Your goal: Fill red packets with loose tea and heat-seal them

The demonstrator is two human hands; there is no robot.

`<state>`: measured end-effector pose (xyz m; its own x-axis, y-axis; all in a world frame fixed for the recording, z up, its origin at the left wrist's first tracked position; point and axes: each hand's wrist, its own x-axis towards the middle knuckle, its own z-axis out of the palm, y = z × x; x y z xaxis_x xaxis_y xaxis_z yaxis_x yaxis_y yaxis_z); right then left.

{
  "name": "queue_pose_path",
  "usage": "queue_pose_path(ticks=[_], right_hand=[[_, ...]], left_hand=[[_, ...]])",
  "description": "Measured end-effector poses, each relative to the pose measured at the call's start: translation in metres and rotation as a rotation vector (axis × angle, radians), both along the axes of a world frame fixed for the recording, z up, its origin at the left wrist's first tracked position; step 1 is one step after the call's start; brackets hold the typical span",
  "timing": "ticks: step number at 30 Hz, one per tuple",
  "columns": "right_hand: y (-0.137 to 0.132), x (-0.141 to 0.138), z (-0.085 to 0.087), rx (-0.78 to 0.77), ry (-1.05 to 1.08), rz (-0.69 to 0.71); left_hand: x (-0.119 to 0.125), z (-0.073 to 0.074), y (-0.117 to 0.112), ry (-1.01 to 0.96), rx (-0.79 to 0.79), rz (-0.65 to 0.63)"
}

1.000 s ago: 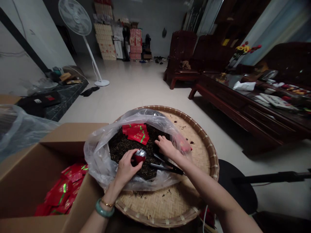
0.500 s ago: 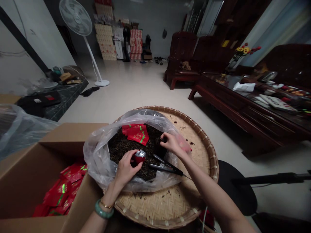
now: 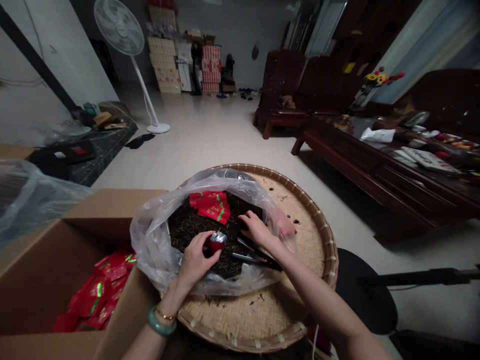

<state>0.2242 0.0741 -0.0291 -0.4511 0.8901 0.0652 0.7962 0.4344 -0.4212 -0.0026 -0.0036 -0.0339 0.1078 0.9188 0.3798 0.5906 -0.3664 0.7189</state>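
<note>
My left hand [image 3: 198, 256] grips a small red packet [image 3: 217, 243] by its side. The packet's mouth gapes and shows a silver foil lining. My right hand [image 3: 258, 231] is over the dark dried tea leaves [image 3: 187, 227], fingers apart at the leaves' surface; whether it touches any leaf I cannot tell. The leaves fill a clear plastic bag [image 3: 150, 235] with its top spread wide. Flat red packets [image 3: 213, 207] lie on the leaves. Below my right hand rests a black two-armed clamp, like a hair straightener [image 3: 255, 257], its arms apart.
The bag sits on a round woven bamboo tray [image 3: 262, 315] with scattered leaf bits. On the left, a cardboard box [image 3: 123, 300] holds several red packets [image 3: 93, 295]. A black stand base [image 3: 363, 295] is at the right. A white fan [image 3: 146, 95] and wooden table [image 3: 360, 165] stand beyond.
My right hand's closed fingers have parted, and the hand has shifted slightly left over the leaves. My left hand still holds the packet in nearly the same place.
</note>
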Motion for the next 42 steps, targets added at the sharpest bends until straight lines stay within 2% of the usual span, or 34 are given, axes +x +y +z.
queue_pose_path(ticks=[4,7,9,10,12,15,18,22,24,27,29,38,42], right_hand=[[0.003,0.000,-0.001,-0.007,0.102,-0.040],[0.005,0.001,0.000,-0.026,0.348,-0.164],[0.006,0.002,0.001,-0.092,0.567,-0.274],[0.006,0.001,0.003,-0.165,0.705,-0.327],[0.005,-0.001,0.005,-0.421,1.088,-0.416],[0.002,-0.005,0.010,-0.777,1.578,-0.466],[-0.001,-0.008,0.016,-0.886,1.714,-0.448],[-0.005,-0.012,0.025,-1.164,1.959,-0.441],[-0.005,-0.015,0.027,-1.212,2.023,-0.507],[-0.003,-0.020,0.027,-1.179,2.054,-0.645],[-0.002,-0.022,0.026,-1.160,2.068,-0.680],[-0.006,-0.030,0.032,-1.166,2.079,-0.575],[-0.009,-0.035,0.037,-1.175,2.090,-0.587]], left_hand=[[0.000,0.000,0.000,0.007,-0.006,0.005],[-0.001,-0.001,0.000,0.010,-0.020,0.006],[-0.001,-0.001,0.000,0.012,-0.021,0.004],[-0.001,-0.002,0.000,0.013,-0.017,0.002],[-0.001,-0.002,0.000,0.012,-0.001,-0.001],[-0.001,-0.002,0.001,0.010,0.026,-0.003],[-0.001,-0.001,0.001,0.014,0.041,0.004],[0.000,-0.002,0.001,0.012,0.037,0.009],[0.000,-0.002,0.001,0.011,0.030,0.003],[0.000,-0.002,0.001,0.013,0.028,-0.005],[0.000,-0.002,0.001,0.012,0.027,-0.005],[-0.001,-0.006,0.001,0.023,0.027,-0.013],[-0.002,-0.006,0.001,0.043,0.034,-0.018]])
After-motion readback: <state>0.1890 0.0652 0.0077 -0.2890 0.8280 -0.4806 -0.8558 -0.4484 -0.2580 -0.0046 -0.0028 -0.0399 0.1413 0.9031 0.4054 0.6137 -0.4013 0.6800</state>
